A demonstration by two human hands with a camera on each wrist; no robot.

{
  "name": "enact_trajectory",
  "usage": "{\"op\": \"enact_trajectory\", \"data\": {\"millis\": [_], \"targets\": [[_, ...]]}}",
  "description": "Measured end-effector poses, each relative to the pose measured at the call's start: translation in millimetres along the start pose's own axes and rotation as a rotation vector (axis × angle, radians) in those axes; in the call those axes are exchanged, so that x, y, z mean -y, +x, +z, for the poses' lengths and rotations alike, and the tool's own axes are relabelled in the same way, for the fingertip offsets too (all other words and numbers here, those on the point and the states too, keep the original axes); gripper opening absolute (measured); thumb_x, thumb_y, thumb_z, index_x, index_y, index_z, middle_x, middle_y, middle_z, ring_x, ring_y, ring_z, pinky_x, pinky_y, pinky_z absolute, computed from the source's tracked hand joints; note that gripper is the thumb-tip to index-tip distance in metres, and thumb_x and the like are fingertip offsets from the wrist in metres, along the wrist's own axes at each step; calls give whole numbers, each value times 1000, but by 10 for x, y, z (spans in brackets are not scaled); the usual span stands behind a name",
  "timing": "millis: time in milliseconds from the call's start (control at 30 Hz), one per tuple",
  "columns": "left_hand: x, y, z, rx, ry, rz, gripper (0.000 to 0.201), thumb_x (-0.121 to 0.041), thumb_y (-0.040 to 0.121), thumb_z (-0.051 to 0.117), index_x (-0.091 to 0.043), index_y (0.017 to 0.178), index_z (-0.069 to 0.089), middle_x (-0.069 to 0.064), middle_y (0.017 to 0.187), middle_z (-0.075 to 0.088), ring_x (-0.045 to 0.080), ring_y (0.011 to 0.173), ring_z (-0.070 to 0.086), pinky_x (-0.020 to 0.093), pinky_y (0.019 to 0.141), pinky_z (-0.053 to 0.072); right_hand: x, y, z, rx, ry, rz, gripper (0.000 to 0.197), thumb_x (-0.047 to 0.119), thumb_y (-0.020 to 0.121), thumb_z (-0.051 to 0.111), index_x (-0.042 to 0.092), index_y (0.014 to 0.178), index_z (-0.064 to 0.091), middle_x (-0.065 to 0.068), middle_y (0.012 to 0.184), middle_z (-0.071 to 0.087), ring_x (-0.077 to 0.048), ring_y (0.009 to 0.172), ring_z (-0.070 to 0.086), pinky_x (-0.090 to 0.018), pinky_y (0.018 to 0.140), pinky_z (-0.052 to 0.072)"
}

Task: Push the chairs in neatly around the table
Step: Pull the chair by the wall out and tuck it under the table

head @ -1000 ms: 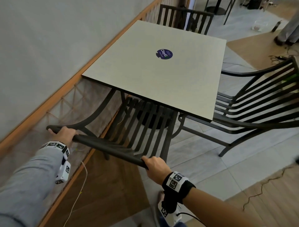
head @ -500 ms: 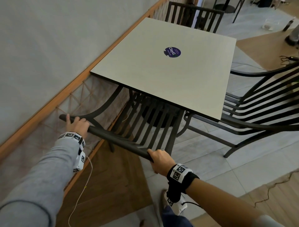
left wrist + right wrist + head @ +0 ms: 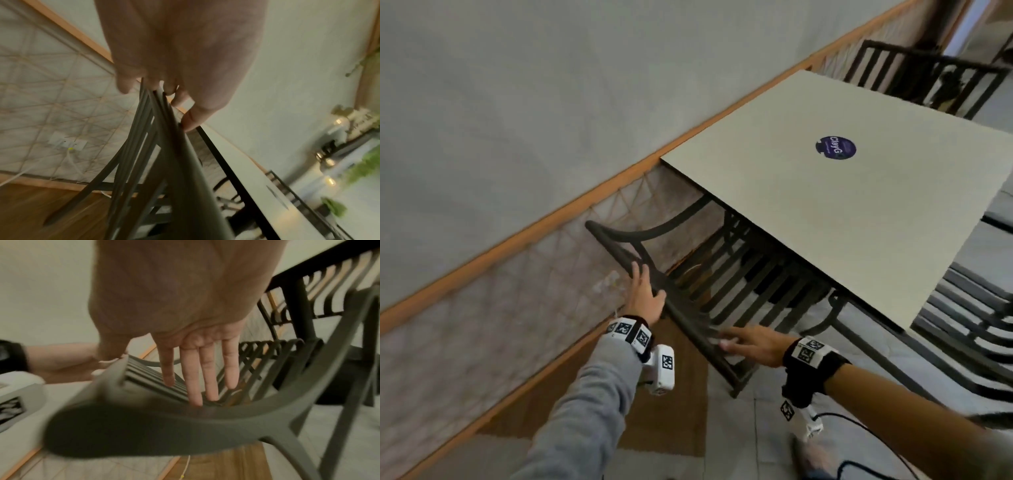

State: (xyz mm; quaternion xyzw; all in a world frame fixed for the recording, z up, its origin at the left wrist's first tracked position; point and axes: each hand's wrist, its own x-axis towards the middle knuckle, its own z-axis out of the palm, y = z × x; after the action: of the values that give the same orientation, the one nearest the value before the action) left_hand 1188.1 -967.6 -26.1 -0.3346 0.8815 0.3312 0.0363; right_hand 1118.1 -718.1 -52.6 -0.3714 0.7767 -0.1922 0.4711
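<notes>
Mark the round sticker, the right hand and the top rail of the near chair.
round sticker (image 3: 836, 147), head view, its purple middle.
right hand (image 3: 753, 344), head view, back of the hand.
top rail (image 3: 688, 329), head view, stretch between the hands.

The near chair (image 3: 726, 284) sits with its seat under the desk (image 3: 859, 212), its back toward the person and the wall (image 3: 517, 102) to its left. The left hand (image 3: 643, 296) rests against the chair's top rail at the wall end, and the right hand (image 3: 751, 344) lies flat near the other end, perhaps just touching it. A second chair (image 3: 928, 78) stands behind the desk, a third (image 3: 976, 329) to its right, and a sticker (image 3: 835, 148) lies on the desk.
</notes>
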Motion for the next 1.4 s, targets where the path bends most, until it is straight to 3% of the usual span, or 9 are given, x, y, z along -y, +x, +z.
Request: {"op": "enact_trajectory", "data": {"millis": [133,300,500,667,766,866,1100,1266,1400], "targets": [[-99,-216,237,16,-233,-207,106,-18,85,66,-24,147,-19,8,162,3,30,145,23,51,118,25,-866,17,-236,20,-102,20,62,70,83,35,40,138,33,-1,143,45,-23,128,45,-46,110,35],[-312,-472,491,43,-334,-345,107,-13,86,63,-24,146,-25,16,145,45,34,122,55,50,105,45,-1637,193,-231,-104,-642,-26,80,7,81,56,41,143,18,-2,154,25,-29,138,27,-49,107,37],[-376,-464,482,-14,-509,-379,107,-3,88,59,-38,143,-25,19,132,56,30,92,67,39,75,58,-1939,587,-96,-173,-802,29,62,25,90,54,34,143,24,-14,152,28,-38,141,19,-61,114,13],[-333,-420,517,-1,-599,-398,106,-4,88,58,-47,140,-24,15,110,63,37,82,70,53,81,58,-2123,760,-184,-113,-905,-48,69,22,57,83,31,113,43,-12,97,70,-36,92,66,-67,82,48],[-367,-470,536,4,-596,-387,105,-5,90,56,-49,138,-26,17,111,62,35,75,72,50,73,61,-2179,716,-188,-148,-908,-65,57,13,86,54,28,136,32,-16,134,49,-40,127,41,-71,104,18],[-438,-585,567,7,-613,-402,106,-4,89,57,-51,138,-25,22,108,61,41,74,70,47,65,62,-2175,596,-127,-101,-896,8,60,16,92,46,32,143,19,-12,149,31,-36,138,23,-74,104,6],[-479,-519,594,8,-569,-389,107,-5,88,59,-53,136,-25,22,133,51,34,75,71,42,62,62,-2221,529,-163,-87,-775,51,59,21,95,43,38,143,14,-10,153,24,-37,141,14,-78,102,1],[-450,-411,589,11,-530,-389,108,-9,88,60,-52,136,-27,18,117,60,38,83,70,55,79,59,-2125,535,-214,-132,-748,47,52,23,94,45,36,139,22,-9,145,34,-36,136,24,-76,103,7],[-462,-480,614,23,-539,-402,109,-8,88,60,-53,135,-27,19,116,59,38,80,71,53,73,60,-2114,486,-187,-114,-739,78,50,24,96,41,36,141,21,-10,148,31,-36,138,20,-75,103,6]]}}
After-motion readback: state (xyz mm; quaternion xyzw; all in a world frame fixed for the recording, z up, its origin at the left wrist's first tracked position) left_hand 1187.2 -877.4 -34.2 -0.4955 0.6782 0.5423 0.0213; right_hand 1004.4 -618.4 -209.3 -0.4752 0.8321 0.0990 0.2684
